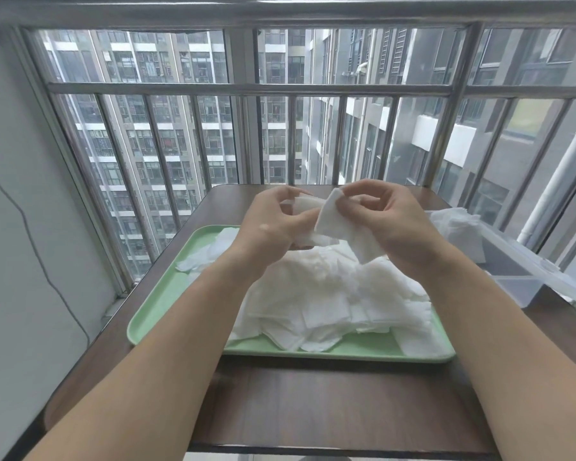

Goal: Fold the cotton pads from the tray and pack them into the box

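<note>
A pale green tray [167, 294] lies on the brown table and carries a loose heap of white cotton pads [340, 294]. Above the heap I hold pads in both hands. My left hand [273, 221] grips a bunched pad [305, 204] between thumb and fingers. My right hand [393, 221] pinches another white pad [343, 227] at its top corner, and this pad hangs down at a slant. The two pads touch between my hands. A clear plastic box [512, 284] stands at the right of the tray with white pads [459, 231] stacked in it.
The brown table [313, 404] has bare wood in front of the tray. Its clear lid [539, 261] stands tilted along the box's right side. A metal window grille [246, 91] runs close behind the table, and a white wall [20, 227] is at the left.
</note>
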The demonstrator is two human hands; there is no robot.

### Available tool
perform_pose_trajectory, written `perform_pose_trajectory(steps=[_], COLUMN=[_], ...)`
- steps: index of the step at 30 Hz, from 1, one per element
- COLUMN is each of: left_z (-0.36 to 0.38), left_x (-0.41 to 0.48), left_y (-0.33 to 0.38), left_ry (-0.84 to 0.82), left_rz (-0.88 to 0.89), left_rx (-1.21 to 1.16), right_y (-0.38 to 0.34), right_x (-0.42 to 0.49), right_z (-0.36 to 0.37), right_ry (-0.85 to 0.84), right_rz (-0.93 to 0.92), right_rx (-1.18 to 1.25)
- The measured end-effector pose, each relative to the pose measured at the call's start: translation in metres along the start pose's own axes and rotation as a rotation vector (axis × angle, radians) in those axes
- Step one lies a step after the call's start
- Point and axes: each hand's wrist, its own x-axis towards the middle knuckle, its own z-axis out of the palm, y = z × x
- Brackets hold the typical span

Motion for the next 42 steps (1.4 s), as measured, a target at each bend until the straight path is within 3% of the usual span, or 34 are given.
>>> perform_pose_trajectory(steps=[5,12,16,21,24,27,32,37,42], left_z=[0.001,0.005,0.006,0.001,-0.005,-0.008,0.000,0.006,0.008], left_x=[0.002,0.000,-0.002,0.003,0.009,0.010,0.001,-0.002,-0.005], left_y=[-0.001,0.003,0.001,-0.001,-0.002,0.000,0.003,0.003,0.007], left_ry=[-0.053,-0.159,-0.195,0.011,0.173,0.211,0.077,-0.101,-0.159], left_rz=[0.028,-0.047,0.005,-0.035,-0.052,-0.042,0.005,0.032,0.066], left_rx=[0.038,-0.048,-0.023,-0.031,-0.055,-0.071,-0.036,-0.020,-0.052], right_y=[0.001,0.006,0.006,0.004,0.003,-0.003,-0.009,-0.007,-0.005], right_x=[-0.001,0.001,0.002,0.004,0.004,0.004,0.001,0.001,0.001], right_z=[0.001,0.000,0.001,-0.004,-0.007,-0.007,-0.006,-0.004,-0.003], right_ry=[-0.011,0.125,0.146,0.008,0.034,0.071,-0.007,0.044,0.107], right_rz=[-0.046,-0.043,-0.029,0.073,0.092,0.057,0.004,-0.018,-0.048], right_rx=[-0.064,-0.192,-0.218,0.001,0.057,0.174,0.386,0.327,0.205])
